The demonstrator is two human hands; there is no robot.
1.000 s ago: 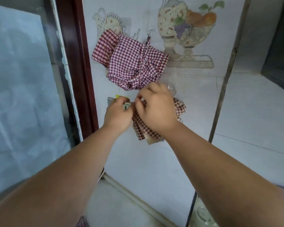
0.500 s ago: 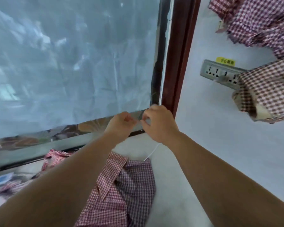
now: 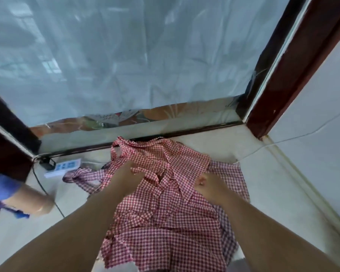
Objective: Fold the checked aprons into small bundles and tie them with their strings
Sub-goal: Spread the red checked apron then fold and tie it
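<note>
Head view: checked apron (image 3: 165, 213) spread loose below window (image 3: 126, 65); left hand (image 3: 124, 179) and right hand (image 3: 208, 186) each grasp its cloth. Likely step: folding start. Next: flatten, fold inward, free strings (image 3: 147, 172).

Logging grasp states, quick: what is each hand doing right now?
Left hand: closed, gripping the checked apron by a fold near its strap.
Right hand: closed, fingers curled, pinching the same apron's cloth.

Left hand (image 3: 126, 178) and right hand (image 3: 209, 186) grip a rumpled checked apron (image 3: 165, 214) on the floor (image 3: 273, 193).
</note>
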